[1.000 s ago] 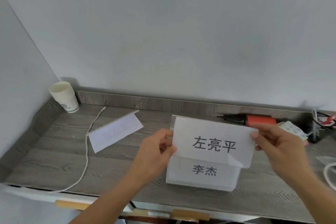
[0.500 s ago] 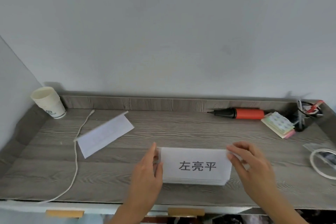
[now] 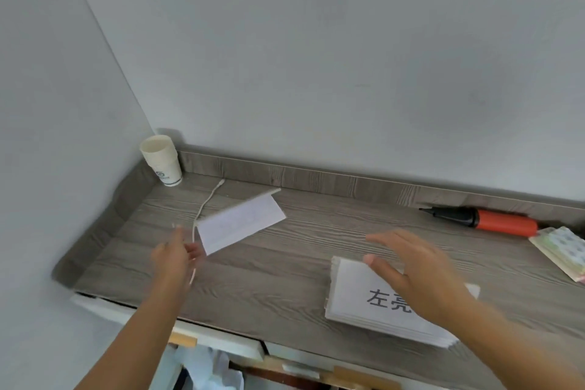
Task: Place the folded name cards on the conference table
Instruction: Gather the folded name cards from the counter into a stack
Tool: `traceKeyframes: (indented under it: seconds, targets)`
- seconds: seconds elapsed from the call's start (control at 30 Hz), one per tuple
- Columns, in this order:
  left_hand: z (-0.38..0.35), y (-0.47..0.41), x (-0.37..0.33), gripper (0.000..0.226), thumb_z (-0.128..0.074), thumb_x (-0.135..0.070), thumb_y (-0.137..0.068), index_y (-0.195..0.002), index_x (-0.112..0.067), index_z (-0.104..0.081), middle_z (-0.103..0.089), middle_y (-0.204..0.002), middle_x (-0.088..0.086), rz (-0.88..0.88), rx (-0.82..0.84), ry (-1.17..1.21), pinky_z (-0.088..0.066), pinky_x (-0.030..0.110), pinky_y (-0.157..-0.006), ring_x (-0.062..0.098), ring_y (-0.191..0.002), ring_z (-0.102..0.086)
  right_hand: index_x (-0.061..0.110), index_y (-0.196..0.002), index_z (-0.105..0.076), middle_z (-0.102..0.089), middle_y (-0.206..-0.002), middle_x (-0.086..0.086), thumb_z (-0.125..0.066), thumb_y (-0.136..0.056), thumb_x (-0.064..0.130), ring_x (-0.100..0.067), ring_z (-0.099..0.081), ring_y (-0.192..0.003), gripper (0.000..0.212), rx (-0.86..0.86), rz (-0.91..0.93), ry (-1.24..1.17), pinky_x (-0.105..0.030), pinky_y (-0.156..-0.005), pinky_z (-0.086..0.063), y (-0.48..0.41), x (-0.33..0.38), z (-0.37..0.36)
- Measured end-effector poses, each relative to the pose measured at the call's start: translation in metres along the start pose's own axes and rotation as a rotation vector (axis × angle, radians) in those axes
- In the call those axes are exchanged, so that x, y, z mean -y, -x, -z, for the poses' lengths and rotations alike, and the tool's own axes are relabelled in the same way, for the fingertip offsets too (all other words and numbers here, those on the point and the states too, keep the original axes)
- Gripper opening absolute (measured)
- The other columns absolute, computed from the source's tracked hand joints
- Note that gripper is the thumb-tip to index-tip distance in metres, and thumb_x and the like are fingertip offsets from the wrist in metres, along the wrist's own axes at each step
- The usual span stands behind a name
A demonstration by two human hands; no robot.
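Left hand (image 3: 172, 258) is out over the tabletop (image 3: 285, 279), just beside the near-left corner of the folded name card (image 3: 240, 225). My fingers are loose and released, grasping nothing. Blur hides whether they touch the corner.

The card stands tent-wise left of centre, ridge diagonal. A white cable (image 3: 207, 201) runs past its left end.

Right hand (image 3: 418, 279) is flat, fingers straight and released, over the stack of name cards (image 3: 364, 298) at near right. Cannot tell if they touch. The top sheet's print is partly covered by my hand.

Paper cups (image 3: 161, 160) are in the far-left corner. An orange-and-black pump (image 3: 484, 222) lies along the back edge, right.
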State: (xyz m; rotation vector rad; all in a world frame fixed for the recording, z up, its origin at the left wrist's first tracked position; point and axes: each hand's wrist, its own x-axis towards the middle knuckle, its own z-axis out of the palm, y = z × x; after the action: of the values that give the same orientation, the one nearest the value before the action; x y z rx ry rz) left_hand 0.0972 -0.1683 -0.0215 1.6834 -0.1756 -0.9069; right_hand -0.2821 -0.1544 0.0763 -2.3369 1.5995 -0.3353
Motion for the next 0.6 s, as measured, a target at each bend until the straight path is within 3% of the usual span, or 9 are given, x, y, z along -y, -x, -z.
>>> traceKeyframes:
  seconds: [0.03, 0.13, 0.2, 0.3, 0.37, 0.5, 0.53, 0.6]
  targets:
    - [0.001, -0.008, -0.005, 0.044, -0.049, -0.044, -0.094, -0.109, -0.003, -0.048, -0.056, -0.080, 0.016, 0.097, 0.050, 0.078, -0.055, 0.039, -0.064, 0.030, -0.072, -0.059, 0.038, -0.134, -0.049, -0.055, -0.133, 0.017, -0.036, -0.090, 0.061, -0.006, -0.050, -0.124, 0.052, 0.059, 0.032, 0.005, -0.022, -0.096, -0.037, -0.008, 0.007, -0.005]
    - [-0.003, -0.027, -0.014, 0.070, -0.045, -0.045, -0.095, -0.142, 0.003, -0.024, -0.052, -0.115, 0.024, 0.324, 0.206, 0.273, -0.047, 0.044, -0.096, 0.039, -0.112, -0.057, 0.037, -0.137, -0.046, -0.054, -0.137, 0.016, -0.022, -0.086, 0.070, -0.007, -0.051, -0.124, 0.065, 0.178, 0.076, 0.047, -0.030, -0.099, -0.043, -0.026, 0.022, -0.020]
    - [-0.010, -0.033, -0.017, 0.065, -0.042, -0.036, -0.099, -0.145, 0.005, -0.021, -0.049, -0.133, 0.024, 0.407, 0.250, 0.361, -0.044, 0.043, -0.099, 0.037, -0.125, -0.050, 0.036, -0.135, -0.048, -0.056, -0.135, 0.016, -0.017, -0.086, 0.071, -0.009, -0.054, -0.121, 0.068, 0.208, 0.100, 0.106, -0.032, -0.095, -0.046, -0.029, 0.025, -0.026]
    - [-0.019, -0.034, -0.021, 0.034, -0.034, -0.015, -0.102, -0.122, 0.011, -0.044, -0.046, -0.141, 0.025, 0.401, 0.269, 0.388, -0.043, 0.042, -0.098, 0.035, -0.129, -0.048, 0.037, -0.128, -0.053, -0.061, -0.127, 0.018, -0.010, -0.085, 0.073, -0.008, -0.057, -0.115, 0.071, 0.169, 0.138, 0.166, -0.031, -0.087, -0.048, -0.029, 0.019, -0.032]
    - [-0.023, -0.035, -0.022, 0.023, -0.035, -0.006, -0.100, -0.093, 0.008, -0.050, -0.047, -0.140, 0.026, 0.384, 0.272, 0.361, -0.043, 0.041, -0.099, 0.034, -0.127, -0.050, 0.037, -0.125, -0.055, -0.062, -0.122, 0.019, -0.009, -0.086, 0.073, -0.007, -0.058, -0.111, 0.070, 0.142, 0.150, 0.177, -0.029, -0.082, -0.047, -0.027, 0.016, -0.035]
    - [-0.028, -0.022, -0.030, 0.014, -0.041, 0.006, -0.093, -0.081, 0.003, -0.049, -0.058, -0.110, 0.024, 0.279, 0.291, 0.229, -0.045, 0.040, -0.100, 0.029, -0.085, -0.060, 0.037, -0.121, -0.057, -0.064, -0.117, 0.018, -0.009, -0.086, 0.073, -0.006, -0.060, -0.106, 0.069, 0.105, 0.161, 0.176, -0.029, -0.080, -0.048, -0.025, 0.015, -0.036]
    - [-0.031, -0.013, -0.034, 0.013, -0.042, 0.008, -0.090, -0.081, 0.003, -0.050, -0.059, -0.100, 0.022, 0.227, 0.306, 0.210, -0.049, 0.038, -0.097, 0.027, -0.080, -0.059, 0.037, -0.121, -0.056, -0.064, -0.117, 0.019, -0.009, -0.086, 0.073, -0.006, -0.060, -0.106, 0.069, 0.111, 0.156, 0.172, -0.029, -0.081, -0.048, -0.026, 0.015, -0.036]
    - [-0.037, 0.007, -0.044, 0.012, -0.044, 0.012, -0.086, -0.081, 0.004, -0.050, -0.061, -0.091, 0.020, 0.102, 0.343, 0.210, -0.060, 0.029, -0.073, 0.026, -0.079, -0.060, 0.036, -0.122, -0.057, -0.064, -0.117, 0.019, -0.014, -0.087, 0.073, -0.005, -0.060, -0.105, 0.066, 0.125, 0.133, 0.125, -0.030, -0.084, -0.049, -0.027, 0.017, -0.035]
